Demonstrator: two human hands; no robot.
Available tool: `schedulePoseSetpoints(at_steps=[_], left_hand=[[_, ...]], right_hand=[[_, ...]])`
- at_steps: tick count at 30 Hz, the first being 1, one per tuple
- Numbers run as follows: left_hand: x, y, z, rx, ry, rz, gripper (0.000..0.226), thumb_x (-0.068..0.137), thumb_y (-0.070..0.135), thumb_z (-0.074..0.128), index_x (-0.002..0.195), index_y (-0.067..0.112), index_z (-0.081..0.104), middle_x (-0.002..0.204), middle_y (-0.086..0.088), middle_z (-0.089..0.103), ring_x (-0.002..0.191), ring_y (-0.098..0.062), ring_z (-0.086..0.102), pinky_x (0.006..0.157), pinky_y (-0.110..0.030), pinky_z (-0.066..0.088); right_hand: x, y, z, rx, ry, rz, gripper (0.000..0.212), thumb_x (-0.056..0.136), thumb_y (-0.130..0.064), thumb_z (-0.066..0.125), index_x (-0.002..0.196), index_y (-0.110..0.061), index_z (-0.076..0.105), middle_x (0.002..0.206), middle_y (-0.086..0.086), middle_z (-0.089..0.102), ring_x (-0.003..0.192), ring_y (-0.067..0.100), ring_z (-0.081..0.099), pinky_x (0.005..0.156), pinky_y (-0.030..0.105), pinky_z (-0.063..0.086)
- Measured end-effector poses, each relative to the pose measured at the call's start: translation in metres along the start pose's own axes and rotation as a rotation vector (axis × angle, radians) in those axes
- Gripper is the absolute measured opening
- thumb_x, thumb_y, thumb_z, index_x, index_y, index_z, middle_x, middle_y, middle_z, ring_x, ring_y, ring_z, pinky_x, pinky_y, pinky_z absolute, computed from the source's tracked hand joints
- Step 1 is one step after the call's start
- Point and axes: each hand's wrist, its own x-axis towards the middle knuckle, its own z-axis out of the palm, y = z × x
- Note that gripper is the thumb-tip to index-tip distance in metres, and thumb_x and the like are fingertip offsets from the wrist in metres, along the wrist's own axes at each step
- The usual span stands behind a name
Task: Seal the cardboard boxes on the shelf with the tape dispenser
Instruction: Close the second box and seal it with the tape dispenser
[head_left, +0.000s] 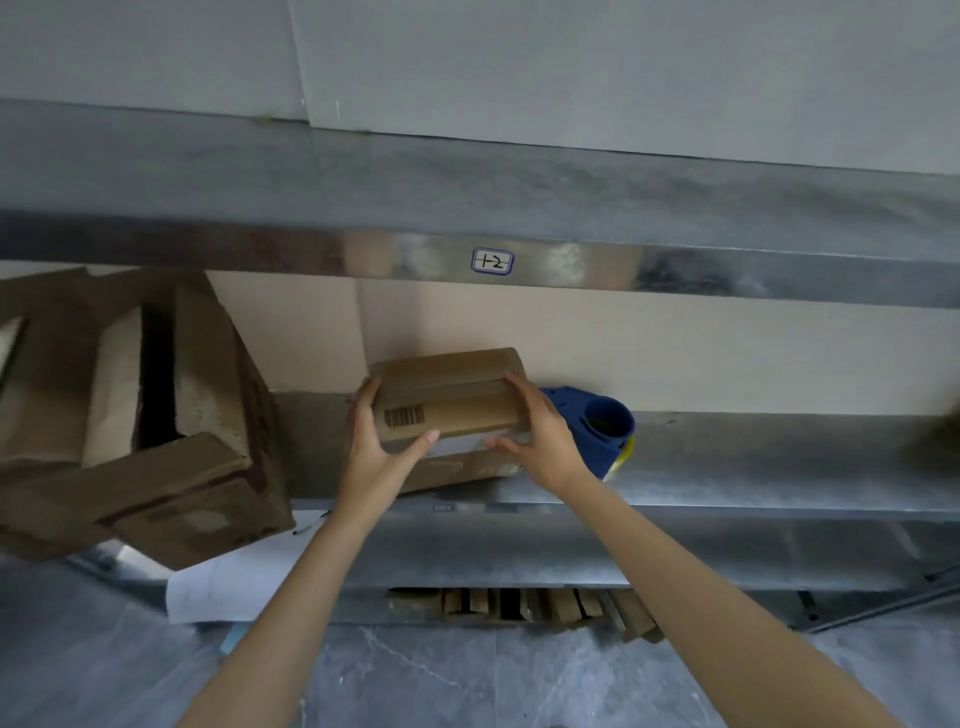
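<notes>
A small brown cardboard box (457, 400) with a barcode label sits on the metal shelf (753, 467), seemingly on top of another flat box (462, 467). My left hand (371, 447) grips its left side, thumb under the front edge. My right hand (540, 436) grips its right side, fingers over the top corner. A blue tape dispenser (597, 426) lies on the shelf just right of the box, partly hidden behind my right hand.
A large open cardboard box (156, 415) tilts over the shelf's left end, overhanging the front edge. An upper shelf beam with a label (492, 261) runs overhead. White paper (218, 592) hangs below. Flattened cardboard pieces (545, 608) lie on the floor under the shelf.
</notes>
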Motion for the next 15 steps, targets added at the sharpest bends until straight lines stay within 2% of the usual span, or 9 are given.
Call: schedulePoseSetpoints(at_steps=[3,6,12,15], left_hand=[[0.004,0.015,-0.01,-0.005,0.033,0.077,0.094,0.078,0.038,0.083,0.152,0.035,0.025,0.157,0.013,0.03,0.138,-0.003,0.028,0.112,-0.03,0.026],[0.012,0.031,-0.014,0.015,0.063,0.16,0.094,0.076,0.04,0.084,0.151,0.033,0.027,0.156,0.011,0.033,0.141,-0.007,0.031,0.115,-0.031,0.027],[0.016,0.059,-0.004,0.049,0.009,0.238,0.092,0.076,0.047,0.082,0.15,0.035,0.027,0.155,0.012,0.034,0.139,-0.007,0.032,0.114,-0.036,0.029],[0.017,0.075,0.008,0.047,-0.039,0.264,0.091,0.076,0.046,0.082,0.149,0.034,0.028,0.154,0.009,0.036,0.137,-0.007,0.034,0.114,-0.036,0.03]], right_hand=[[0.0,-0.018,-0.011,0.016,0.072,-0.071,0.086,0.079,-0.03,0.082,0.15,-0.031,0.032,0.152,-0.004,0.039,0.133,0.003,0.035,0.107,0.017,0.027],[-0.001,-0.035,-0.027,-0.016,0.123,-0.098,0.077,0.081,-0.029,0.081,0.145,-0.027,0.038,0.147,0.0,0.043,0.127,0.006,0.04,0.101,0.013,0.028],[-0.009,-0.039,-0.06,-0.034,0.216,-0.101,0.072,0.079,-0.03,0.082,0.14,-0.025,0.044,0.143,-0.001,0.049,0.13,0.017,0.045,0.105,0.025,0.038],[-0.018,-0.036,-0.077,-0.004,0.261,-0.068,0.072,0.078,-0.028,0.082,0.14,-0.024,0.045,0.142,0.001,0.05,0.131,0.018,0.044,0.108,0.029,0.037]])
